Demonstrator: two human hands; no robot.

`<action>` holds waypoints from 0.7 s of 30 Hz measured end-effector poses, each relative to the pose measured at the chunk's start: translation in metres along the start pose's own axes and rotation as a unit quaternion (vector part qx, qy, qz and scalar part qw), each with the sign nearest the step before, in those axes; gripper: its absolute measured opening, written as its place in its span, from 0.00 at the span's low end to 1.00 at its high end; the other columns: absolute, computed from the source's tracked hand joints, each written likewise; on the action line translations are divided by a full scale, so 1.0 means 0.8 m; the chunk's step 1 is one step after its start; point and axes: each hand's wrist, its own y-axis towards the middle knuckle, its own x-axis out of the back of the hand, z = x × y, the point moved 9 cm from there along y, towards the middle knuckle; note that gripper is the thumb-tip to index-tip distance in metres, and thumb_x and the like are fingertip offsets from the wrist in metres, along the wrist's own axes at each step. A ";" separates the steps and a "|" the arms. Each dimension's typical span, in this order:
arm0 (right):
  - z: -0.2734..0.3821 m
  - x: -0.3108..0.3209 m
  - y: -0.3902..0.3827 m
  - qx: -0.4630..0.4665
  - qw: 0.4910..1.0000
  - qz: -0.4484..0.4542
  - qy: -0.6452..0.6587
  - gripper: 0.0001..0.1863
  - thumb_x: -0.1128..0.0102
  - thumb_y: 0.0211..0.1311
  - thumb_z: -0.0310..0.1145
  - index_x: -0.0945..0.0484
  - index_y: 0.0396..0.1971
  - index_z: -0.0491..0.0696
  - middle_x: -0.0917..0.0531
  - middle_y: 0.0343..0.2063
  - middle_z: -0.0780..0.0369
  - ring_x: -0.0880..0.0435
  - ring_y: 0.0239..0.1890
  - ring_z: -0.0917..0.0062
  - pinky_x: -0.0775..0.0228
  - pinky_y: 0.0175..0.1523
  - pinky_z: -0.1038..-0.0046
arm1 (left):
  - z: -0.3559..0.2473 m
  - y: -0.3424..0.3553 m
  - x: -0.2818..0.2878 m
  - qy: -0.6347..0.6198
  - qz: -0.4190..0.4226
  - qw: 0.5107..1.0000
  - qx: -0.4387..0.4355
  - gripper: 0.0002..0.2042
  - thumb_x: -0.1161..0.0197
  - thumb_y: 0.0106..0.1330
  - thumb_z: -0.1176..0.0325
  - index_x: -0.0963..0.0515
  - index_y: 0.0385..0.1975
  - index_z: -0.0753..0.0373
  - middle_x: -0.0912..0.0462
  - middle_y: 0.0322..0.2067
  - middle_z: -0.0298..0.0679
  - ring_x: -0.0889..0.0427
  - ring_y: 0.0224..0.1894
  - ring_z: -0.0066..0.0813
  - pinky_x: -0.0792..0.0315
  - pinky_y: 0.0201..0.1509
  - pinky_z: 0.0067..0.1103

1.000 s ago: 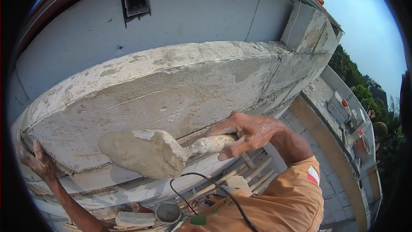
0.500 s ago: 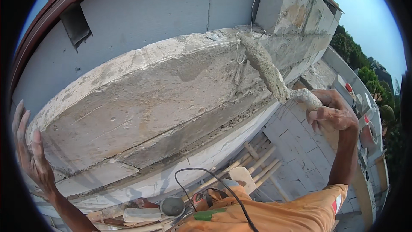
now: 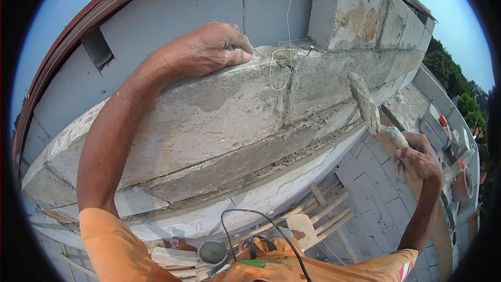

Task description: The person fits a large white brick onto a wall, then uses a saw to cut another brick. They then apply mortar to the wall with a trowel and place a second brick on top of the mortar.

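Observation:
My right hand (image 3: 419,157) grips a mortar-caked trowel (image 3: 362,105) by its handle, off to the right of the wall. The blade tilts up and away from me, crusted with grey mortar. My left hand (image 3: 216,52) rests at the top edge of the block wall (image 3: 209,125), its fingers curled and pinched. What they pinch, if anything, is too small to make out. Close to those fingertips a white string (image 3: 288,15) hangs down and loops over the wall's face. A thin line also runs along the top edge beside my left hand.
Behind the wall stand grey blocks (image 3: 172,15) under a reddish roof edge. Below me are a bucket of mortar (image 3: 212,251), bamboo poles (image 3: 334,219) and a black cable (image 3: 261,213). A reddish bucket (image 3: 462,185) and a grey container (image 3: 434,125) sit at the right.
My left hand has moved from the far left to the wall's top edge beside the string, its fingers now closed. The trowel in my right hand has drawn away from the wall top, rightward and down.

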 end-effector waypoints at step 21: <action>-0.069 0.010 0.026 0.001 0.997 -0.072 0.038 0.17 0.36 0.49 0.36 0.22 0.37 0.41 0.23 0.18 0.64 0.23 0.16 0.80 0.31 0.22 0.76 | -0.132 -0.032 -0.006 0.110 -0.126 0.975 -0.149 0.11 0.33 0.61 0.72 0.18 0.43 0.62 0.19 0.38 0.43 0.20 0.44 0.37 0.23 0.46 0.33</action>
